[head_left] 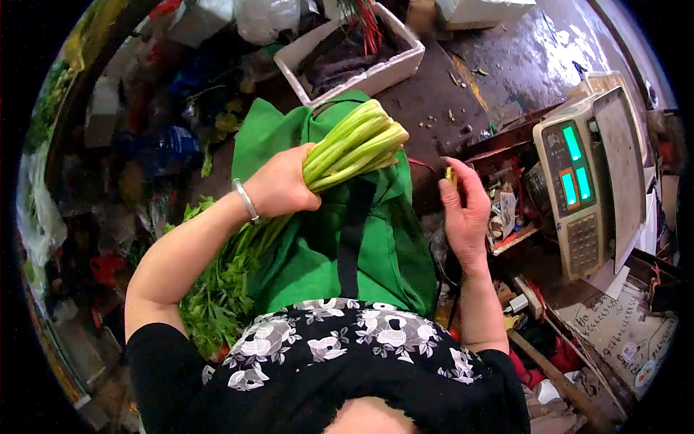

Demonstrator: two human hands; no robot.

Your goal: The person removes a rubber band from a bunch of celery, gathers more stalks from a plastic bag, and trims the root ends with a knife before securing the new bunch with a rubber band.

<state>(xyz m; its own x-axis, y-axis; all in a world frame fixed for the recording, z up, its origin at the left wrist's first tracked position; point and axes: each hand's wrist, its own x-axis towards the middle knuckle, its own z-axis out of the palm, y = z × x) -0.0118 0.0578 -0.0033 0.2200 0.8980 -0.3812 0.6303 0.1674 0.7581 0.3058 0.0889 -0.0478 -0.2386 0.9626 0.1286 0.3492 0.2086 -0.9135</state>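
Note:
A bunch of celery [354, 148] is gripped in my left hand [285, 181], with the cut stalk ends pointing up and right. Its leaves hang down to the left, below my forearm. Behind the stalks lies a green apron or cloth [311, 260] with a black strap, over my lap. My right hand [463, 206] is raised right of the cloth. Its thumb and index finger pinch a small yellowish piece [450, 175], too small to identify. A silver bangle [246, 200] circles my left wrist.
A white foam box [412, 61] with dark contents and red strands stands ahead. To the right are a scale [578, 239] with lit green and red digits and an open box of small items [506, 210]. Bags and a blue bottle [170, 145] lie left.

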